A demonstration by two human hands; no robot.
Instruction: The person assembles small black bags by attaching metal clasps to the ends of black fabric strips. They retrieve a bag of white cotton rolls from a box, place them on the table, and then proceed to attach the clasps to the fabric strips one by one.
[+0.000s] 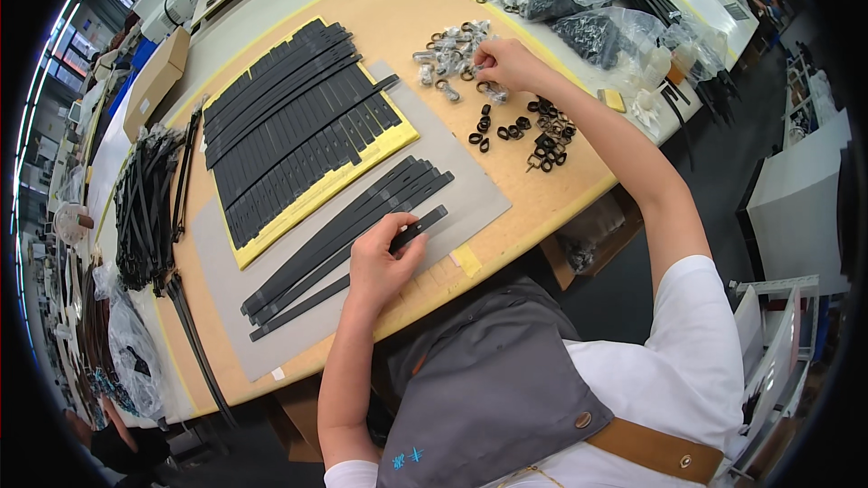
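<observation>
My left hand (384, 258) is closed around a black strap (303, 310) near its holed end, just above the grey mat (470, 208). Several more black straps (348, 230) lie fanned out beside it. Farther right, my right hand (508, 66) has its fingers pinched together at a pile of buckles in clear wrap (449, 47). What is between those fingertips is too small to make out. One wrapped buckle (491, 92) lies right under that hand. Small black loops (515, 129) are scattered below my right forearm.
A yellow-edged board (402, 133) carries rows of black straps, with a few laid across. Bundled straps (145, 203) and a cardboard box (158, 81) are at the left. Plastic bags (601, 32) and a yellow block (612, 100) sit at the far right.
</observation>
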